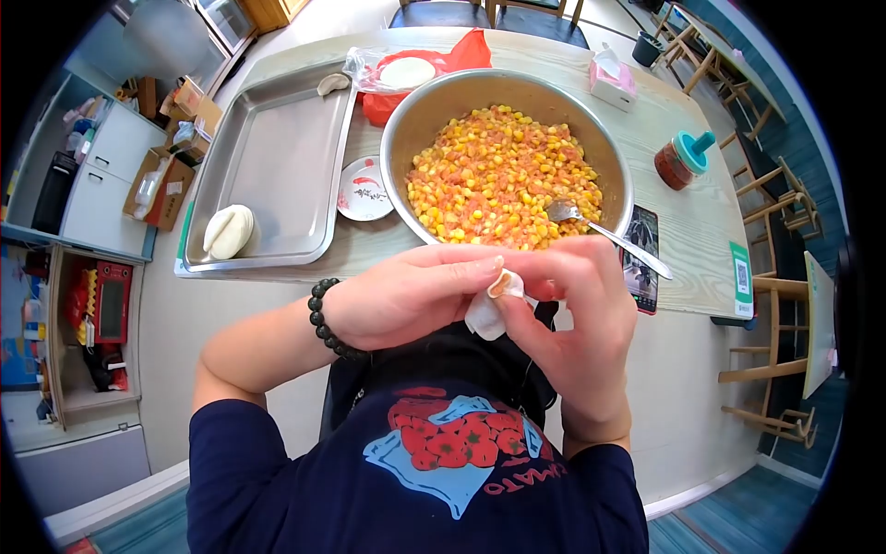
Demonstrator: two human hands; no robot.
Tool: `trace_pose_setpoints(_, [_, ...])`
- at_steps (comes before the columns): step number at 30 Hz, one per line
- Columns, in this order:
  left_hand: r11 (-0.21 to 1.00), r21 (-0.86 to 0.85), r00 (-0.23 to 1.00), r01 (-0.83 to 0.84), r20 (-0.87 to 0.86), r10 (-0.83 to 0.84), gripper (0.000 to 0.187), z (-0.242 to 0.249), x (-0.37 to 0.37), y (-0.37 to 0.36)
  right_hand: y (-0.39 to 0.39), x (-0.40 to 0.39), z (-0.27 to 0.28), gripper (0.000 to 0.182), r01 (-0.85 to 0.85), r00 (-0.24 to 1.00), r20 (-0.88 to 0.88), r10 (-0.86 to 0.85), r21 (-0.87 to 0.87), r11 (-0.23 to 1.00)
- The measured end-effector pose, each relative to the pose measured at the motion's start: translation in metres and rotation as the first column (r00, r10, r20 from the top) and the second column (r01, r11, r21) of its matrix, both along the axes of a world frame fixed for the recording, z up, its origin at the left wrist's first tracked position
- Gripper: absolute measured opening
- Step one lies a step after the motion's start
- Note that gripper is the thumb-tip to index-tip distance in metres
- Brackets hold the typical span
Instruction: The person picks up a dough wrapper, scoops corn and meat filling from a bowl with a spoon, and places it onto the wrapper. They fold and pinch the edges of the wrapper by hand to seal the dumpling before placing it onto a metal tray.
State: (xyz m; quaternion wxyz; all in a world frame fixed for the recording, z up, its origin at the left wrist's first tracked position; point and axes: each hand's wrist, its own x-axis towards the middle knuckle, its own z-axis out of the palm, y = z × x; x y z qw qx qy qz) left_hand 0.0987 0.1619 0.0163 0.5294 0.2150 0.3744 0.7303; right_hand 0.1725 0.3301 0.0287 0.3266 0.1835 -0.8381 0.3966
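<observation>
My left hand point(401, 300), with a dark bead bracelet at the wrist, and my right hand point(586, 323) meet in front of the table edge. Between their thumbs and fingers they pinch a partly folded dumpling point(485, 317), with a bit of orange filling showing at its top. Just beyond them stands a large metal bowl point(604, 152) of corn and pinkish minced filling point(503, 166). A metal utensil point(628, 245) leans on its rim, head in the filling. To the left, a metal tray point(277, 166) bears a stack of round wrappers point(228, 231) and one folded dumpling point(332, 84).
A small patterned dish point(365, 189) sits between tray and bowl. Behind lie more pale wrappers point(406, 73) on a red plastic bag point(469, 53). On the right are a phone point(643, 268), a teal-lidded jar point(681, 162) and a tissue box point(613, 83).
</observation>
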Motion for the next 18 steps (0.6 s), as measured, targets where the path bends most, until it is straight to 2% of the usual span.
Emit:
trace_pose_setpoints(1, [0.998, 0.013, 0.998, 0.065, -0.022, -0.065, 0.047, -0.001, -0.002, 0.0, -0.002, 0.001, 0.001, 0.021, 0.073, 0.996, 0.044, -0.072, -0.022, 0.997])
trace_pose_setpoints(2, [0.998, 0.015, 0.998, 0.064, -0.022, -0.064, 0.047, -0.001, -0.001, 0.0, 0.0, 0.0, -0.001, 0.021, 0.072, 0.996, 0.045, -0.071, -0.02, 0.997])
trace_pose_setpoints(4, [1.0, -0.001, 0.999, -0.006, 0.031, 0.006, 0.048, 0.0, 0.002, 0.001, 0.005, -0.001, -0.006, 0.023, -0.014, 1.0, -0.003, 0.014, 0.006, 1.0])
trace_pose_setpoints(8, [0.996, 0.077, 0.998, -0.049, 0.04, 0.046, 0.045, -0.007, 0.006, 0.004, 0.002, -0.002, -0.005, 0.024, 0.018, 0.999, -0.041, -0.016, 0.036, 0.999])
trace_pose_setpoints(10, [0.999, 0.036, 0.999, 0.034, -0.001, -0.034, 0.044, -0.015, 0.004, 0.002, -0.002, 0.0, -0.002, 0.024, 0.045, 0.999, -0.01, -0.044, 0.026, 0.999])
trace_pose_setpoints(12, [1.0, 0.002, 0.999, 0.03, -0.017, -0.03, 0.043, -0.015, 0.005, 0.002, -0.002, -0.002, -0.002, 0.022, 0.066, 0.997, -0.038, -0.065, 0.03, 0.997])
trace_pose_setpoints(14, [0.999, -0.033, 0.999, 0.026, -0.035, -0.027, 0.042, -0.012, 0.006, 0.002, 0.001, 0.0, -0.008, 0.022, 0.012, 0.998, 0.058, -0.012, 0.0, 1.0])
trace_pose_setpoints(16, [0.994, -0.071, 0.989, -0.087, 0.113, 0.095, 0.039, -0.008, 0.009, 0.003, 0.002, 0.0, -0.008, 0.022, 0.006, 0.999, 0.053, -0.006, -0.008, 1.0])
trace_pose_setpoints(18, [0.996, -0.05, 0.983, -0.076, 0.162, 0.083, 0.038, -0.007, 0.008, 0.004, 0.001, -0.001, -0.006, 0.022, 0.001, 0.999, 0.048, 0.0, -0.018, 1.0])
